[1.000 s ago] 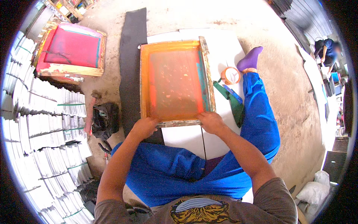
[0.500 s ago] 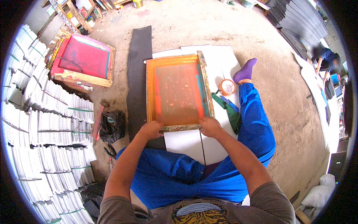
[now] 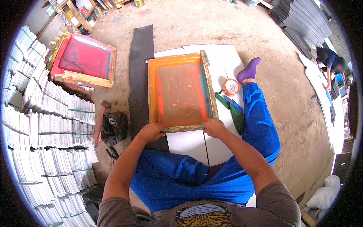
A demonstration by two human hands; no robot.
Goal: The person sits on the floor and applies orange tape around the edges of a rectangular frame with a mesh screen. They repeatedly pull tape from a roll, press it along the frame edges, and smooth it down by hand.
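A wooden screen-printing frame (image 3: 183,92) with brownish mesh and orange inner edges lies before me over white boards (image 3: 185,143). My left hand (image 3: 152,131) grips its near left corner. At the near right corner my right hand (image 3: 214,127) is closed round the wood. Fingers of both hands are partly hidden by the frame. To the right of it are a roll of tape (image 3: 230,87), a green cloth (image 3: 237,120) and a blue cutter-like tool (image 3: 233,103). A black strip of sheet (image 3: 141,75) runs along the frame's left side.
Another frame with pink mesh (image 3: 86,56) rests on a stack at the upper left. Tied stacks of white sheets (image 3: 49,128) line the left side. A hammer (image 3: 100,123), a black bag (image 3: 114,128) and pliers (image 3: 112,152) lie nearby. Another person (image 3: 329,60) bends at the far right.
The frame and both hands stay in nearly the same place, with only a slight shift. At the far right, the other person's head and arms have moved.
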